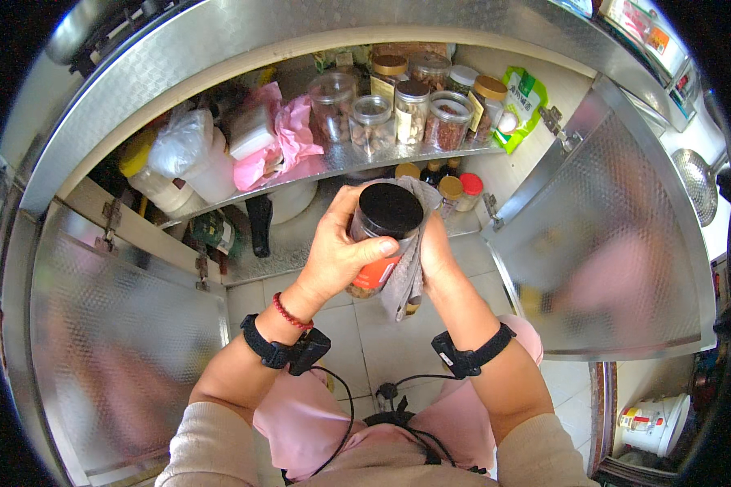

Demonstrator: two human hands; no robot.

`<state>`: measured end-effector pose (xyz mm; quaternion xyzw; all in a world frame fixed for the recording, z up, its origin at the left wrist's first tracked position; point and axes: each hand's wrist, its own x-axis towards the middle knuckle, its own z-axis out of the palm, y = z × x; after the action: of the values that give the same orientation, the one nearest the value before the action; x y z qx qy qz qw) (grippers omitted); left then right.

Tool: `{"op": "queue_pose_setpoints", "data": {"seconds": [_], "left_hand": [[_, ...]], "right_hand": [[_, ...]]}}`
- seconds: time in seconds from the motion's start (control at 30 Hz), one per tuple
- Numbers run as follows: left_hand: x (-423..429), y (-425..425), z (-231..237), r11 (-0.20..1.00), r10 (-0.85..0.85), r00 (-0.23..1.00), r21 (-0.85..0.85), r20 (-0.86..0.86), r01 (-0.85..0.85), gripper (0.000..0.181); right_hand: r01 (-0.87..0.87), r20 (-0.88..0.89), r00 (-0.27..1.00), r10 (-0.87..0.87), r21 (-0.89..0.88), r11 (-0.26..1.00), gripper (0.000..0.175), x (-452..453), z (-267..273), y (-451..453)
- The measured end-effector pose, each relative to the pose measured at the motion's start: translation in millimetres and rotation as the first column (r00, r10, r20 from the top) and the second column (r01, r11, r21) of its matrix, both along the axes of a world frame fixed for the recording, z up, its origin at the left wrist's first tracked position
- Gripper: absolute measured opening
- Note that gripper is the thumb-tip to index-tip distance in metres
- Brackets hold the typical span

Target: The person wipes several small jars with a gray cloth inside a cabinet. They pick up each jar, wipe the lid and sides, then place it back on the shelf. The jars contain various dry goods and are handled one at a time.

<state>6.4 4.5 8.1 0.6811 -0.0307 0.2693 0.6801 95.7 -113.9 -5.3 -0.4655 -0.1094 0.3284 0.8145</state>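
My left hand (341, 243) grips a clear jar (374, 271) with a black lid and an orange-red label that bears writing. A grey cloth (405, 277) lies against the jar's right side and hangs below it. Behind that cloth, my right hand (435, 246) presses it to the jar; its fingers are mostly hidden. Both hands are in front of an open cupboard, whose upper shelf (353, 164) bears several lidded jars. Among them are a jar of dark red pieces (448, 125), a jar of pale pieces (371, 128) and a black-lidded jar (411, 112).
Metal-faced doors stand open at left (128, 341) and right (609, 243). A green packet (519, 109) leans at the shelf's right end; pink paper (295, 137) and a plastic-bagged container (186, 149) are further left. Below are a black-handled pan (259, 225) and a red-lidded jar (470, 192).
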Motion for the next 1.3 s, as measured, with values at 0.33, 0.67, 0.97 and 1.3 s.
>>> {"op": "queue_pose_setpoints", "data": {"seconds": [0.33,0.67,0.97,1.3], "left_hand": [[11.1,3.4,-11.5,0.93,0.34,0.933,0.19,-0.12,-0.314,0.043],[4.4,-3.9,4.7,0.993,0.029,0.977,-0.108,-0.213,-0.053,0.062],[-10.0,-5.1,10.3,0.983,-0.112,0.991,-0.154,-0.067,0.101,0.051],[4.5,33.6,-13.2,0.836,0.153,0.982,-0.517,-0.107,-0.186,0.06]], "right_hand": [[0.227,0.123,0.966,-0.229,0.026,0.974,0.035,-7.2,-13.6,18.3],[0.146,0.063,0.987,-0.147,0.007,0.989,0.034,-3.5,-14.2,16.8],[-0.205,-0.154,0.973,0.17,-0.25,0.946,0.043,-2.3,-10.9,-0.1],[-0.268,-0.256,0.932,0.256,-0.014,0.963,0.042,-20.2,-4.7,9.7]]}}
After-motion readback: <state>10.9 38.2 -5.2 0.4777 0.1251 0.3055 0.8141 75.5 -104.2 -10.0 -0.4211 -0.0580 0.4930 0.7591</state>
